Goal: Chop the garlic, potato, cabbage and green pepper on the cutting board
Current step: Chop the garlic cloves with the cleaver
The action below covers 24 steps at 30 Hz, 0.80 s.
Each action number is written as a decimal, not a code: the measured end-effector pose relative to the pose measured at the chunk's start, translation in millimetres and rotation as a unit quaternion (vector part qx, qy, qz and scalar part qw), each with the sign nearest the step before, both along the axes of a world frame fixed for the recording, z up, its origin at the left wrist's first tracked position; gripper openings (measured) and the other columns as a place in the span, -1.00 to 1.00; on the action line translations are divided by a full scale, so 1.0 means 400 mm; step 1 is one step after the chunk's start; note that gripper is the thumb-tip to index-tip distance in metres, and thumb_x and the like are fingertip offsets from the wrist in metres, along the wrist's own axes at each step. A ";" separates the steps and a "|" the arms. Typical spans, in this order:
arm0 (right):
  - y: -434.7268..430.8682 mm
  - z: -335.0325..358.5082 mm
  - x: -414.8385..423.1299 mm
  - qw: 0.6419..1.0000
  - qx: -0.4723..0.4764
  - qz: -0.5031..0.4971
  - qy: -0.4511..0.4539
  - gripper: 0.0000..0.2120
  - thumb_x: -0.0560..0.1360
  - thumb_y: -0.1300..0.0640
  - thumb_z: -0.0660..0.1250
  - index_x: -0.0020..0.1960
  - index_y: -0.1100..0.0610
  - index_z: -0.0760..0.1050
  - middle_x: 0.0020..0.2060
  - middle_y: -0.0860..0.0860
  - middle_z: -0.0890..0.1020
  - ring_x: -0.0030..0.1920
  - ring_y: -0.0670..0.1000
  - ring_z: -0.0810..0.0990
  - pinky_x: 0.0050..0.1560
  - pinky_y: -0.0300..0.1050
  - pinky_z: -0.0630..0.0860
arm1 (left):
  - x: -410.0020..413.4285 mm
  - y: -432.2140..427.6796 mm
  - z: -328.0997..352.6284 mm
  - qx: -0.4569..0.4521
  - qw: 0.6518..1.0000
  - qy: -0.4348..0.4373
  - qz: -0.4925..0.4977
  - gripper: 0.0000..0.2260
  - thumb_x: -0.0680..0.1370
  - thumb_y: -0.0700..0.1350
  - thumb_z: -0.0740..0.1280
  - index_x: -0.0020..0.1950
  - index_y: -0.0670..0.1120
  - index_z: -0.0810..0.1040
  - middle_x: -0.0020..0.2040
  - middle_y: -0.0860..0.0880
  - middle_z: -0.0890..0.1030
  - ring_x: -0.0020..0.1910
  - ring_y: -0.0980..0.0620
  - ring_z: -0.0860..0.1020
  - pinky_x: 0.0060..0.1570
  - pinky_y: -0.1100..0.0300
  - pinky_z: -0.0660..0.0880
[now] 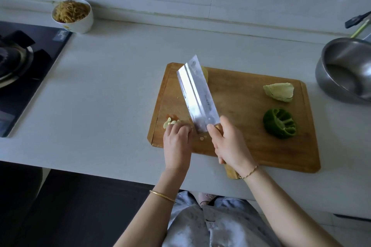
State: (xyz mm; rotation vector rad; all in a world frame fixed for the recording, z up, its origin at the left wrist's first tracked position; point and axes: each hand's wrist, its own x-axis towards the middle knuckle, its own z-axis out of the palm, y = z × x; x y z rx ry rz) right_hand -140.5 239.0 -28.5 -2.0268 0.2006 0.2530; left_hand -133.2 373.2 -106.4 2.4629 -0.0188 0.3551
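Garlic (172, 122) was partly sliced under the left hand (176, 138); the cleaver (197, 96) was clenched in the right hand's (228, 144) grip; potato (205, 74), cabbage (279, 92), green pepper (280, 123) remained uncut.

a: wide bare tabletop (112, 78) left of the cutting board (241, 130), open all the way to the stove (24, 70).
b: and on the board?
a: middle's clear, but the cleaver (195, 96) slants across the left part, both hands crowd the near-left corner by the garlic (170, 122).
b: right side?
a: cabbage (280, 92) and green pepper (280, 123) sit near the right edge, a gap between them. steel bowl (347, 72) blocks beyond.
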 end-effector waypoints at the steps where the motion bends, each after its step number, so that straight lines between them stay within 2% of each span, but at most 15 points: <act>1: -0.005 0.008 0.001 1.000 0.015 -0.005 0.002 -0.71 0.60 0.05 0.19 -0.23 0.12 0.21 -0.51 0.02 0.35 -0.64 -0.08 0.29 -0.63 -0.18 0.33 | 0.001 0.001 0.002 0.002 1.000 -0.003 0.003 -0.95 0.44 -0.29 0.43 -0.22 -0.20 0.62 -0.13 -0.07 0.64 -0.13 -0.09 0.50 -0.11 0.05 0.50; 3: -0.014 0.018 0.002 0.999 0.047 -0.013 0.009 -0.72 0.60 0.07 0.19 -0.21 0.15 0.21 -0.51 0.04 0.34 -0.63 -0.03 0.29 -0.63 -0.18 0.32 | 0.003 0.004 0.015 -0.003 1.000 -0.013 0.016 -0.96 0.45 -0.30 0.42 -0.17 -0.20 0.65 -0.11 -0.07 0.63 -0.11 -0.08 0.49 -0.10 0.11 0.48; 5: -0.022 0.022 0.000 0.995 0.093 -0.025 0.025 -0.72 0.60 0.08 0.20 -0.22 0.14 0.21 -0.50 0.05 0.36 -0.62 0.02 0.30 -0.61 -0.19 0.30 | 0.005 0.000 0.052 -0.053 0.997 -0.018 0.046 -0.95 0.48 -0.29 0.39 -0.12 -0.20 0.65 -0.08 -0.06 0.59 -0.08 -0.02 0.47 -0.10 0.29 0.41; 7: -0.028 0.026 -0.005 0.984 0.162 -0.048 0.058 -0.71 0.60 0.09 0.21 -0.23 0.14 0.21 -0.49 0.04 0.38 -0.61 0.02 0.30 -0.61 -0.20 0.28 | 0.013 -0.005 0.104 -0.174 0.980 0.022 0.092 -0.88 0.56 -0.25 0.31 0.01 -0.17 0.64 -0.03 0.00 0.55 -0.06 0.09 0.51 -0.06 0.37 0.43; 8: -0.029 0.027 -0.007 0.974 0.204 -0.060 0.080 -0.71 0.60 0.09 0.22 -0.22 0.16 0.20 -0.49 0.03 0.39 -0.60 0.01 0.29 -0.61 -0.22 0.27 | 0.021 -0.006 0.131 -0.272 0.953 0.073 0.114 -0.85 0.59 -0.20 0.27 0.05 -0.14 0.62 -0.03 0.04 0.58 -0.07 0.16 0.54 -0.04 0.36 0.47; 9: -0.029 0.030 -0.008 0.961 0.247 -0.069 0.102 -0.72 0.60 0.09 0.22 -0.20 0.15 0.20 -0.49 0.02 0.38 -0.60 -0.01 0.27 -0.62 -0.23 0.26 | 0.033 -0.007 0.153 -0.396 0.899 0.140 0.125 -0.82 0.62 -0.12 0.22 0.06 -0.11 0.61 -0.05 0.04 0.62 -0.09 0.18 0.58 -0.01 0.30 0.50; 11: -0.027 0.034 -0.009 0.936 0.314 -0.080 0.134 -0.77 0.59 0.10 0.22 -0.17 0.15 0.25 -0.49 0.02 0.37 -0.61 -0.05 0.25 -0.63 -0.27 0.25 | 0.060 -0.002 0.177 -0.632 0.712 0.288 0.109 -0.63 0.66 0.04 0.09 0.13 -0.16 0.58 0.00 -0.09 0.67 -0.03 0.01 0.63 0.02 0.09 0.53; 12: -0.025 0.033 -0.009 0.929 0.333 -0.083 0.140 -0.79 0.59 0.10 0.21 -0.16 0.15 0.26 -0.49 0.02 0.36 -0.62 -0.05 0.25 -0.63 -0.27 0.25 | 0.069 0.004 0.184 -0.691 0.632 0.339 0.089 -0.53 0.66 0.10 0.02 0.19 -0.21 0.55 0.09 -0.18 0.64 0.06 -0.11 0.61 0.06 0.02 0.53; 13: -0.023 0.033 -0.009 0.926 0.340 -0.085 0.140 -0.78 0.60 0.10 0.21 -0.17 0.14 0.26 -0.49 0.03 0.36 -0.63 -0.06 0.24 -0.63 -0.27 0.24 | 0.074 0.009 0.186 -0.721 0.581 0.372 0.067 -0.46 0.66 0.13 -0.02 0.26 -0.27 0.50 0.17 -0.25 0.59 0.16 -0.20 0.57 0.11 -0.03 0.52; 14: -0.022 0.031 -0.008 0.926 0.340 -0.086 0.138 -0.77 0.60 0.10 0.21 -0.18 0.14 0.25 -0.50 0.03 0.36 -0.64 -0.05 0.25 -0.63 -0.27 0.24 | 0.074 0.012 0.189 -0.736 0.552 0.388 0.052 -0.43 0.65 0.14 -0.04 0.29 -0.30 0.46 0.22 -0.30 0.56 0.22 -0.25 0.53 0.16 -0.06 0.50; 17: -0.020 0.025 -0.007 0.931 0.331 -0.086 0.128 -0.77 0.59 0.09 0.23 -0.17 0.14 0.25 -0.50 0.02 0.38 -0.64 -0.05 0.26 -0.62 -0.26 0.26 | 0.075 0.016 0.191 -0.753 0.525 0.394 0.046 -0.45 0.66 0.10 -0.04 0.32 -0.33 0.43 0.24 -0.33 0.53 0.27 -0.26 0.49 0.24 -0.07 0.45; 20: -0.020 0.018 -0.006 0.936 0.320 -0.093 0.114 -0.74 0.58 0.09 0.24 -0.20 0.15 0.25 -0.50 0.02 0.39 -0.63 -0.04 0.27 -0.60 -0.24 0.26 | 0.078 0.021 0.196 -0.751 0.522 0.401 0.047 -0.47 0.66 0.07 -0.01 0.31 -0.35 0.43 0.24 -0.31 0.52 0.27 -0.26 0.48 0.26 -0.06 0.42; 24: -0.023 0.020 -0.004 0.945 0.297 -0.099 0.091 -0.77 0.59 0.10 0.23 -0.16 0.16 0.26 -0.49 0.02 0.39 -0.63 -0.04 0.28 -0.60 -0.25 0.27 | 0.079 0.031 0.198 -0.736 0.528 0.417 0.074 -0.56 0.65 0.04 0.06 0.10 -0.30 0.53 -0.01 -0.23 0.61 0.00 -0.16 0.59 0.00 0.01 0.58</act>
